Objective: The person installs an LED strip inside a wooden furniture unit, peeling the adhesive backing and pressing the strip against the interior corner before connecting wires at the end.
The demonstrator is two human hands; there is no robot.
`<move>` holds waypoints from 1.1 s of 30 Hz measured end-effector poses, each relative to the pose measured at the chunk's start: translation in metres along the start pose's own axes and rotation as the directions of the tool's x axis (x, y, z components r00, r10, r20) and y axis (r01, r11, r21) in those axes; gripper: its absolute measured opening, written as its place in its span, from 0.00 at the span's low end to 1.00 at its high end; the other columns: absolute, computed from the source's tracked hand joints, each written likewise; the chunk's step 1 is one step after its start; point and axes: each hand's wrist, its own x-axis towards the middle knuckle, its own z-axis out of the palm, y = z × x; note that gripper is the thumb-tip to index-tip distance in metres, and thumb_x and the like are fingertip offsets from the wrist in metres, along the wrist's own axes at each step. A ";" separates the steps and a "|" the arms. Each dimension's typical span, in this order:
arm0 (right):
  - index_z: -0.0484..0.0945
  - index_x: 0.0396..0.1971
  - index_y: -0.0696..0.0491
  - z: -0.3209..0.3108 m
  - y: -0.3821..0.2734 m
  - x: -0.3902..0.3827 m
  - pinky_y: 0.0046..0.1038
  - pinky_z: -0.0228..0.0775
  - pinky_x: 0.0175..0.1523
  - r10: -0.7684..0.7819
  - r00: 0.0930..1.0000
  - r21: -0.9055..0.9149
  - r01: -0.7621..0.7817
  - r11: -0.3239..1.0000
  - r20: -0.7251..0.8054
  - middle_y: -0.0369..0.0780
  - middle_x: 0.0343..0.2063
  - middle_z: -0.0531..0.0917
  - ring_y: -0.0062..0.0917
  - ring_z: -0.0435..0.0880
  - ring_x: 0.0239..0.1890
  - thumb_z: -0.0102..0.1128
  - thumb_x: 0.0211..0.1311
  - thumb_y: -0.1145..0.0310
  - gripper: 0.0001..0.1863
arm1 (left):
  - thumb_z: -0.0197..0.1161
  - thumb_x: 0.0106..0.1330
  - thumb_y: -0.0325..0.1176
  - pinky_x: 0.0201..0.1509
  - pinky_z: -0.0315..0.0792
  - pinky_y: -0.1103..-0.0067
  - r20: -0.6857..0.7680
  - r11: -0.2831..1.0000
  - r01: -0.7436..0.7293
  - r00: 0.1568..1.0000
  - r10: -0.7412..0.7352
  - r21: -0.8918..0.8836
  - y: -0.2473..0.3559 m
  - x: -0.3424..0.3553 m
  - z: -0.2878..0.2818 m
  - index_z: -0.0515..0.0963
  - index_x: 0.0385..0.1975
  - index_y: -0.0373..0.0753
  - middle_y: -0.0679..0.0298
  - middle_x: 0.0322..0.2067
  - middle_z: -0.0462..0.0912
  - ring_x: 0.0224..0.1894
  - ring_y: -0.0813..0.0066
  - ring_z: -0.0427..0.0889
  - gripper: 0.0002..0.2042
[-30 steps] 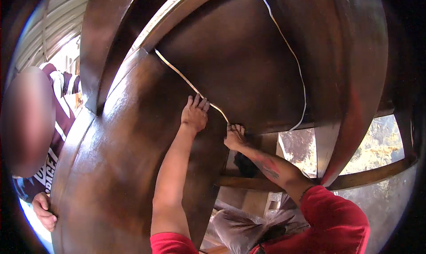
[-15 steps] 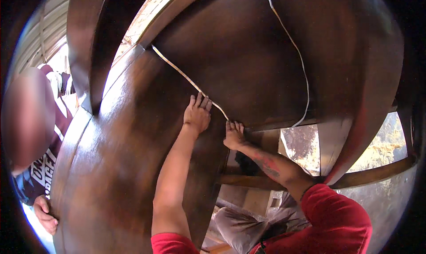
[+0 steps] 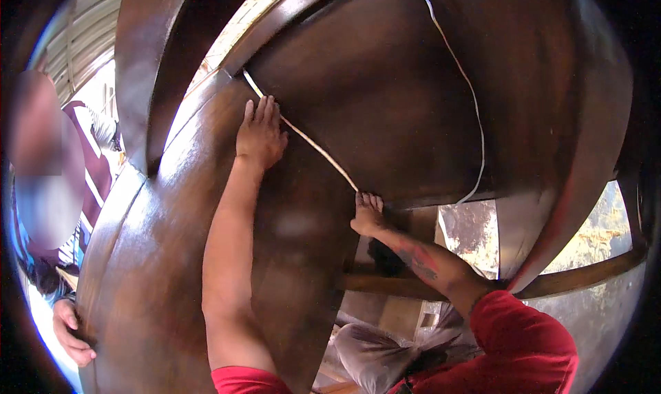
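A thin whitish cord (image 3: 318, 147) runs slantwise over a dark brown, glossy wooden panel (image 3: 172, 256), along the line where a darker surface (image 3: 385, 98) begins. My left hand (image 3: 261, 136) lies on the panel with its fingers stretched out, the tips touching the cord near its far end. Closer to me, my right hand (image 3: 368, 215) has its fingers bent together at the cord's near end, by the panel's edge. Its fingertips partly hide the cord there.
A second white cord (image 3: 476, 111) hangs in a curve on the right. Curved dark wooden pieces rise at the left (image 3: 141, 70) and right (image 3: 585, 118). Beyond the left edge is another person, whose hand (image 3: 72, 332) rests on the panel's rim. A wooden rail (image 3: 571, 278) crosses below right.
My left hand has slid up and left along the cord, toward its far end. My right hand stays at the near end. The other person has shifted; the view has tilted slightly.
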 end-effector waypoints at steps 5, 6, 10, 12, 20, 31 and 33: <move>0.54 0.68 0.65 0.001 0.013 -0.006 0.41 0.35 0.75 -0.034 0.999 -0.037 0.034 0.999 0.002 0.49 0.67 0.59 0.41 0.51 0.72 0.58 0.50 0.65 0.44 | 0.50 0.69 0.53 0.75 0.49 0.61 -0.143 0.998 0.034 0.989 -0.026 0.052 -0.019 -0.002 -0.023 0.65 0.66 0.37 0.56 0.70 0.58 0.73 0.62 0.54 0.32; 0.53 0.69 0.65 0.003 0.009 -0.009 0.42 0.33 0.76 -0.034 0.999 -0.060 0.033 0.998 -0.012 0.49 0.67 0.60 0.41 0.50 0.72 0.58 0.51 0.65 0.45 | 0.55 0.65 0.53 0.73 0.54 0.61 -0.284 0.997 0.060 0.958 -0.044 0.050 -0.026 -0.006 -0.023 0.68 0.64 0.37 0.56 0.67 0.62 0.70 0.62 0.57 0.32; 0.51 0.69 0.65 -0.002 0.005 -0.010 0.42 0.32 0.76 -0.067 0.997 -0.076 0.064 0.995 -0.039 0.50 0.67 0.61 0.41 0.51 0.73 0.58 0.51 0.65 0.45 | 0.59 0.64 0.51 0.73 0.54 0.60 -0.251 0.993 0.114 0.961 -0.112 -0.006 -0.041 -0.003 -0.030 0.65 0.65 0.35 0.56 0.67 0.63 0.70 0.62 0.58 0.34; 0.51 0.69 0.65 -0.002 0.000 -0.016 0.42 0.32 0.76 -0.029 0.999 -0.022 0.029 0.999 -0.042 0.50 0.66 0.62 0.40 0.52 0.73 0.58 0.50 0.65 0.46 | 0.60 0.63 0.52 0.74 0.53 0.61 -0.277 0.993 0.116 0.954 -0.111 0.003 -0.045 -0.007 -0.027 0.66 0.65 0.35 0.57 0.67 0.62 0.70 0.62 0.59 0.35; 0.54 0.69 0.64 -0.010 -0.002 -0.013 0.44 0.33 0.76 -0.046 0.998 0.010 0.046 0.999 -0.038 0.50 0.68 0.60 0.41 0.52 0.73 0.60 0.54 0.61 0.44 | 0.60 0.63 0.53 0.71 0.56 0.61 -0.294 0.988 0.153 0.946 -0.137 0.031 -0.052 -0.005 -0.046 0.64 0.65 0.34 0.57 0.68 0.62 0.70 0.61 0.58 0.36; 0.55 0.69 0.62 0.009 0.002 -0.001 0.42 0.41 0.73 -0.070 0.995 -0.131 0.060 0.990 -0.072 0.47 0.59 0.68 0.42 0.61 0.65 0.59 0.54 0.63 0.43 | 0.59 0.65 0.52 0.66 0.59 0.64 -0.328 0.963 0.262 0.917 -0.226 0.069 -0.044 0.012 -0.007 0.68 0.63 0.36 0.60 0.63 0.66 0.66 0.61 0.62 0.32; 0.57 0.68 0.62 0.008 -0.005 -0.003 0.42 0.43 0.72 -0.045 0.995 -0.117 0.035 0.992 -0.087 0.47 0.57 0.68 0.41 0.61 0.64 0.58 0.53 0.65 0.41 | 0.58 0.65 0.55 0.64 0.60 0.64 -0.328 0.953 0.303 0.903 -0.277 0.029 -0.043 0.008 -0.002 0.69 0.62 0.36 0.61 0.62 0.68 0.65 0.62 0.62 0.33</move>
